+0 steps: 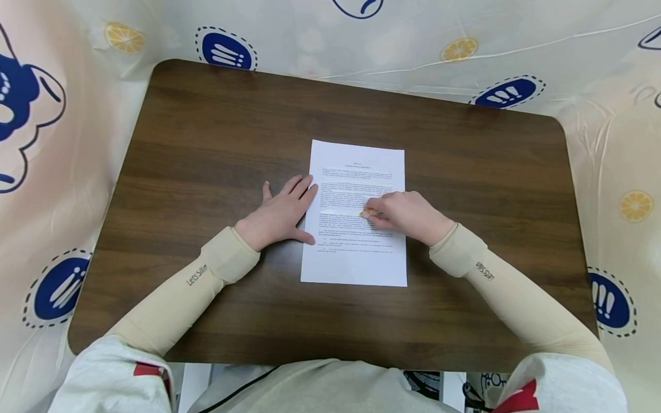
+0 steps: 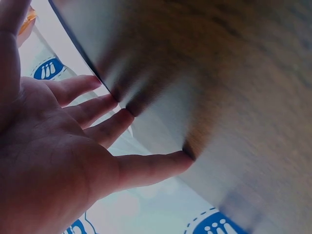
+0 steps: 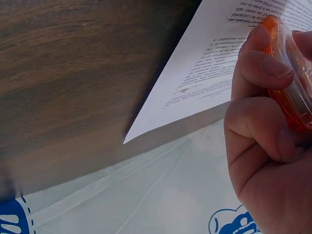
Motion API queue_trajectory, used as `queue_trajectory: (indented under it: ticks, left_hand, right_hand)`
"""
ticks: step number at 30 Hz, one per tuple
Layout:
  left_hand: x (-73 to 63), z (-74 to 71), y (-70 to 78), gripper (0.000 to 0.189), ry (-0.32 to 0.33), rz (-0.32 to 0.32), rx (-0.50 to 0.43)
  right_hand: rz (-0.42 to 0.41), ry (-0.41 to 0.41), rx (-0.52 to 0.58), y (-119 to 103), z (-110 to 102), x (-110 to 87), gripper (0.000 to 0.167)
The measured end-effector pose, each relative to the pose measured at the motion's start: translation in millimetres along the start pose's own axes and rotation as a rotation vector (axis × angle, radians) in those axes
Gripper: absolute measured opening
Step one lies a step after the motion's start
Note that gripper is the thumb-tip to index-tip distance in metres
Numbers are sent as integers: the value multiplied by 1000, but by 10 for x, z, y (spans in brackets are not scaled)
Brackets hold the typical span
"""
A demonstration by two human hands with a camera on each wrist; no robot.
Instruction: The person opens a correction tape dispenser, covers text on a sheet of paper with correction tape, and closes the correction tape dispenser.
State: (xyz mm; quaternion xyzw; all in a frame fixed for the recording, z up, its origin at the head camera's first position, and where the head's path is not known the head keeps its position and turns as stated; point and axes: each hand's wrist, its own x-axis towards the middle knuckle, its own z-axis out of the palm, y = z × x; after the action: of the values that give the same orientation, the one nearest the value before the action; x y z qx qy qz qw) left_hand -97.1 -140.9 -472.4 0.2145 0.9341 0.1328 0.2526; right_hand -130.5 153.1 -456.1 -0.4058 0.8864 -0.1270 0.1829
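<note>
A printed sheet of paper [image 1: 356,269] lies on the brown wooden table, its text lines crossed by pale blank bands. The left hand [image 1: 279,217] is spread at the sheet's left side, fingertips and thumb tip touching its edge. Over the middle right of the text, the right hand [image 1: 410,215] grips a correction tape dispenser [image 1: 368,213] with a see-through and orange body. In the right wrist view, curled fingers wrap the dispenser [image 3: 294,92]. Its tip against the paper is hidden there. The left wrist view shows the left palm with fingers reaching the table surface.
The dark wood table [image 1: 217,132] extends around the sheet on all sides, with rounded far corners. Behind and beside it hangs a pale sheet [image 1: 310,34] printed with blue shapes and orange slices. The person's body is at the near edge.
</note>
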Motion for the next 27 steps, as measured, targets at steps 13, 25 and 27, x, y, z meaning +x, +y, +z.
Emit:
queue_trajectory:
  ticks: [13, 25, 27]
  left_hand:
    - [11, -2, 12, 122, -7, -7, -1]
    - [16, 0, 4, 122, -2, -8, 6]
    - [11, -7, 9, 122, -1, -8, 7]
  right_hand:
    - [10, -1, -15, 22, -12, -36, 13]
    - [15, 12, -107, 33, -33, -107, 12]
    - [13, 8, -108, 43, -41, -116, 12]
